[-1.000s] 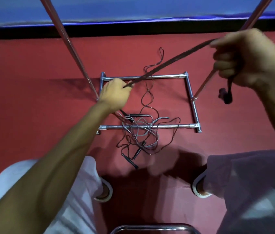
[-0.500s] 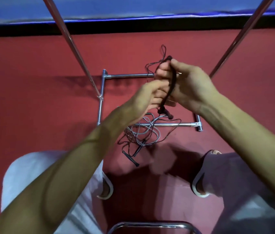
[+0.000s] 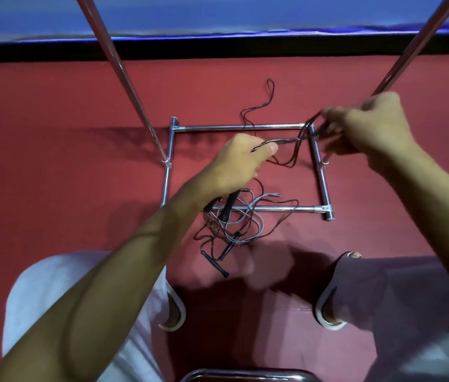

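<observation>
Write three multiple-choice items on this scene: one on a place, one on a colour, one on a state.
1. Where is the tangle of cables? A. on the floor, across the near bar of the chrome frame; B. on a lap; C. over a slanted rod.
2. The floor's colour? A. green; B. red; C. white.
3. The left hand and right hand? A. rest open on knees; B. each pinch the dark cord strung between them; C. grip the frame.
Key: 1 A, it crosses the near bar; 2 B, red all round; 3 B, the cord runs hand to hand.
</observation>
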`<state>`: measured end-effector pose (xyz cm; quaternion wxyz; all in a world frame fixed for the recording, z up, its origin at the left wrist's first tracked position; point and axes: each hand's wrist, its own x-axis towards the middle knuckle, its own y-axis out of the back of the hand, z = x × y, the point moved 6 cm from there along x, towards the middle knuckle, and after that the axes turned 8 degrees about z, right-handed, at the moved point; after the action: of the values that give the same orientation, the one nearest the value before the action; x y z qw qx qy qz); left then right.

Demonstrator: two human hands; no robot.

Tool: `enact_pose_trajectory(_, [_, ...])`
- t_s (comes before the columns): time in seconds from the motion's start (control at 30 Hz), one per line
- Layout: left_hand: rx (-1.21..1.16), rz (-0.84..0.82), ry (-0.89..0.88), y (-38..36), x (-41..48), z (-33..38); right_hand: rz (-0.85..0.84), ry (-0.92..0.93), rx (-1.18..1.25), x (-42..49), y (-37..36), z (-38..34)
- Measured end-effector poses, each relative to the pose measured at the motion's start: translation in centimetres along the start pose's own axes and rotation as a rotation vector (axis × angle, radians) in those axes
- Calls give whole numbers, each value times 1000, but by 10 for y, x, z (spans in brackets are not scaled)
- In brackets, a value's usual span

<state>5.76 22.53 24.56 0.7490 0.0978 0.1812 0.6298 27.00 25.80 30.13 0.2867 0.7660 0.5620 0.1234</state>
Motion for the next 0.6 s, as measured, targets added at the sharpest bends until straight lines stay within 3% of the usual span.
enact_pose_trajectory(0.07, [-158, -112, 55, -3, -3, 6, 146, 156, -607, 6, 10, 1])
enact_pose_trajectory(0.1, [-203, -149, 72, -5, -6, 11, 172, 259, -673, 2, 8, -5])
enact_pose_trajectory(0.13, [-234, -179, 82, -6, -8, 14, 106, 383, -600, -5, 0, -13])
enact_pose_trajectory(0.2, [-275, -226, 89, -8, -12, 16, -261, 567, -271, -24, -33, -23])
enact_pose_trajectory(0.27, [-379, -303, 114, -8, -17, 18, -635, 509, 49, -42, -59, -25])
enact_pose_trajectory(0.33, [-539, -406, 188, -6, -22, 19, -777, 391, 239, -45, -65, -24])
enact_pose_trajectory(0.43, [-687, -499, 224, 0, -27, 26, -826, 426, 240, -47, -59, -24])
enact_pose_trajectory(0.6, [-476, -426, 80, 10, -23, 18, -562, 656, 59, -49, -43, -37])
